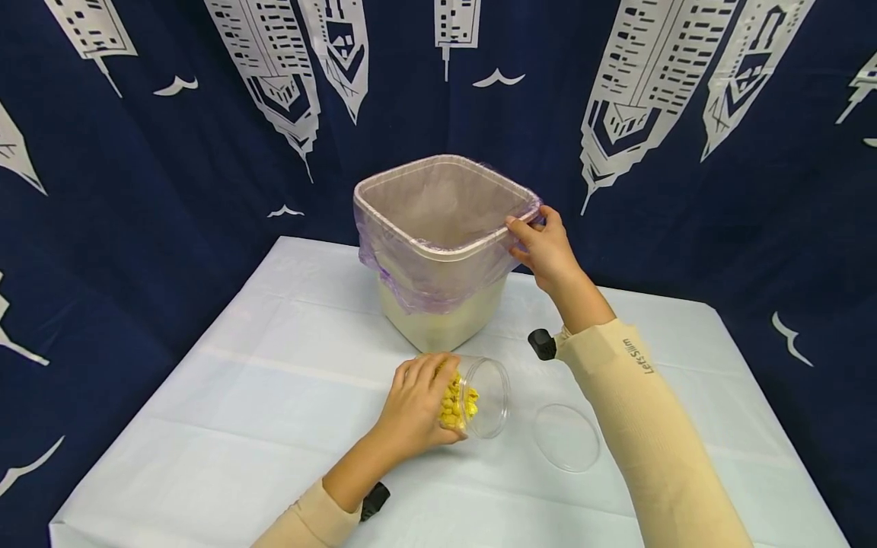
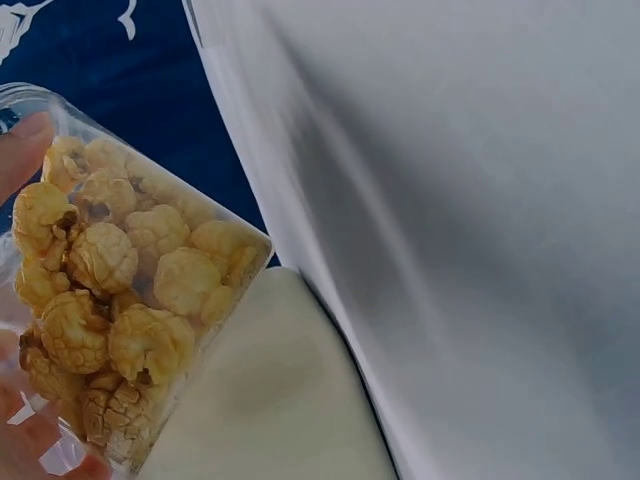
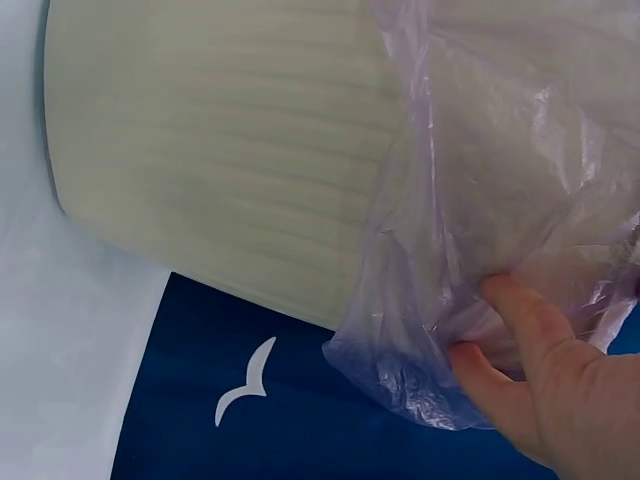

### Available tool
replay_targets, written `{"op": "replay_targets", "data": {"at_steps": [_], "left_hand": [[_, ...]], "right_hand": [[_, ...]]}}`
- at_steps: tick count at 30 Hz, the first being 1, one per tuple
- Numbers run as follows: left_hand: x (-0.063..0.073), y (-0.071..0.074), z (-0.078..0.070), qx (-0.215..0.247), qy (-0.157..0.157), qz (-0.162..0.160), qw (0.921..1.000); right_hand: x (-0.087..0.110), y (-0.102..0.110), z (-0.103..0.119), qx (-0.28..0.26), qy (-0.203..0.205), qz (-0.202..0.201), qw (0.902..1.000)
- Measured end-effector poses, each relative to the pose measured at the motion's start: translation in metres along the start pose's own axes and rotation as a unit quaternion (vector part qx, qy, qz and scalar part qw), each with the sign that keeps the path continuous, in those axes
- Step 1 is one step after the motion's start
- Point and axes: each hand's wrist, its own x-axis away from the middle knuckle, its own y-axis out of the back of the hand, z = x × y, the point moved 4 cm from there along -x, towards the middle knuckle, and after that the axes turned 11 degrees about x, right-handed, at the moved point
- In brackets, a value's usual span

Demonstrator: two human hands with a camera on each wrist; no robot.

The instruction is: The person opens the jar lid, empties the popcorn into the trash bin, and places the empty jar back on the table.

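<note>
Lying on its side, mouth toward 3 o'clock, the clear jar (image 1: 485, 388) looks light and stiff but slick, so it asks for a broad hold round the body near the base. The popcorn (image 1: 452, 405) inside should be brittle and quick to roll. The left hand (image 1: 419, 403) wraps the base end from 9 o'clock. At the jar's 4 o'clock, the lid (image 1: 567, 438) lies flat on the desk (image 1: 240, 396). At 12 o'clock stands the bin (image 1: 445, 327), its thin, tearable bag (image 1: 428, 278) best held at the rim; the right hand (image 1: 551, 253) pinches it at the bin's 3 o'clock corner.
</note>
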Motion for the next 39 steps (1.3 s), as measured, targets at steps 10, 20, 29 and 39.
{"op": "replay_targets", "data": {"at_steps": [10, 20, 29, 39], "left_hand": [[-0.001, 0.023, 0.007, 0.032, 0.026, -0.1, 0.9942], [-0.009, 0.079, 0.014, 0.06, 0.082, -0.226, 0.9688], [-0.019, 0.13, 0.017, 0.06, 0.096, -0.3, 0.9474], [-0.058, 0.177, 0.018, -0.004, 0.063, -0.33, 0.9419]], "right_hand": [[-0.001, -0.001, -0.002, 0.006, 0.01, 0.002, 0.9999], [-0.002, -0.001, -0.003, 0.004, 0.011, -0.003, 0.9999], [-0.002, -0.003, -0.003, 0.017, 0.017, -0.003, 0.9997], [-0.002, 0.0, -0.003, 0.015, 0.017, -0.005, 0.9997]]}}
